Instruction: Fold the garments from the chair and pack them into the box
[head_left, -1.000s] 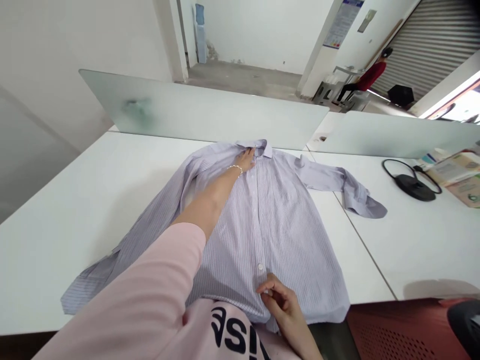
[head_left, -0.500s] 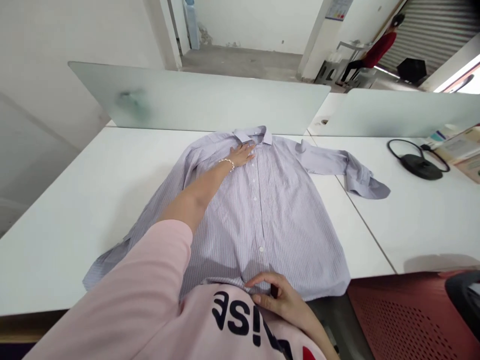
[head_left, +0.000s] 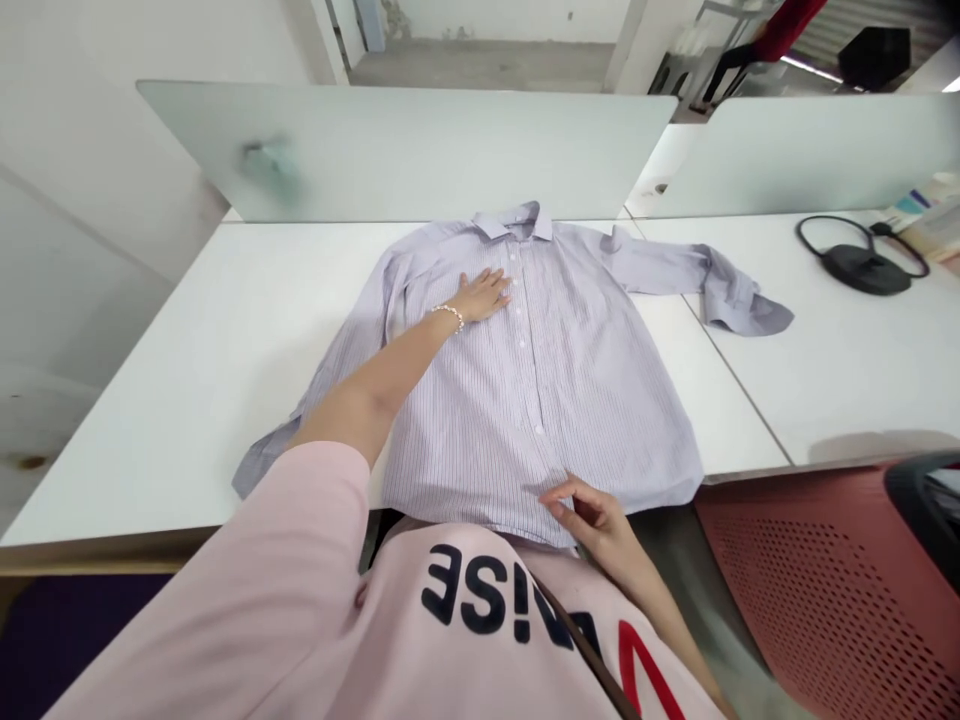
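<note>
Since the earlier view, the left hand (head_left: 480, 296) had slid from the collar down to the chest of a pale striped shirt (head_left: 540, 380), which lay spread out, buttons up, on a white table (head_left: 150, 420) ahead of both hands. Far to the left of that hand, past the pink sleeve (head_left: 225, 590), one cuff (head_left: 259, 460) lay out on the table. The left hand was open and flat with nothing gripped, just beside the buttons, a bead bracelet (head_left: 448, 316) at its wrist; it looked placed to keep the cloth smooth and still. The right hand (head_left: 589, 515) was at the hem, its fingers loosely curled and partly open, though whether it had hold of the cloth could not be told. Right of that hand the other sleeve stretched out, its rumpled cuff (head_left: 750, 305) near a black cord (head_left: 814, 235).
</note>
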